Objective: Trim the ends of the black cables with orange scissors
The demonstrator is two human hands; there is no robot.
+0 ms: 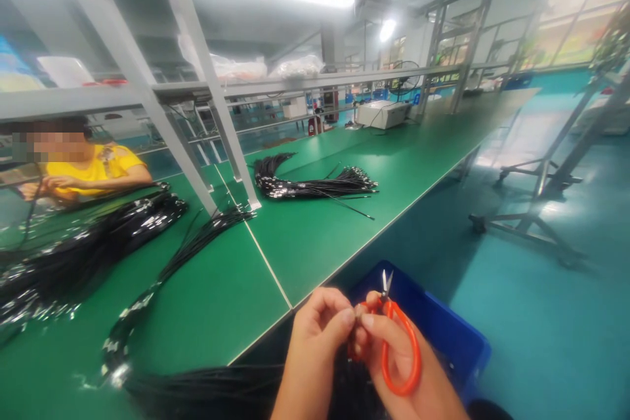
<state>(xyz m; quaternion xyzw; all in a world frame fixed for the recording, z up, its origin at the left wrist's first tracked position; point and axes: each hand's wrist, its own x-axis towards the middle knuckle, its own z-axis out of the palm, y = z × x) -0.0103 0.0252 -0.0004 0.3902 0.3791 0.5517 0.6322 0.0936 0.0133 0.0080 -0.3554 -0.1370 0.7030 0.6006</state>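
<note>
Long green-topped workbench [305, 236], w/ white seam across it, runs up to bkgd. Grey metal shelf frame [339, 82] stands on it. Across bench, L side: person in yellow top [98, 167], hands tog. Deep blue plastic bin [445, 325] sits below bench edge, behind wearer's hands. On bench: broad heap of black cables w/ shiny ends [98, 249] at far L; bent bundle of black cables [315, 189] past the seam; thin curved bundle of black cables [170, 266] btwn. R hand [399, 344] grasps orange-red-handled metal scissors [417, 357], over bin, blades up, slightly parted. L hand [322, 328] is just beside, thumb + index at R fingertips; can't tell what, if anything, it pinches.
</note>
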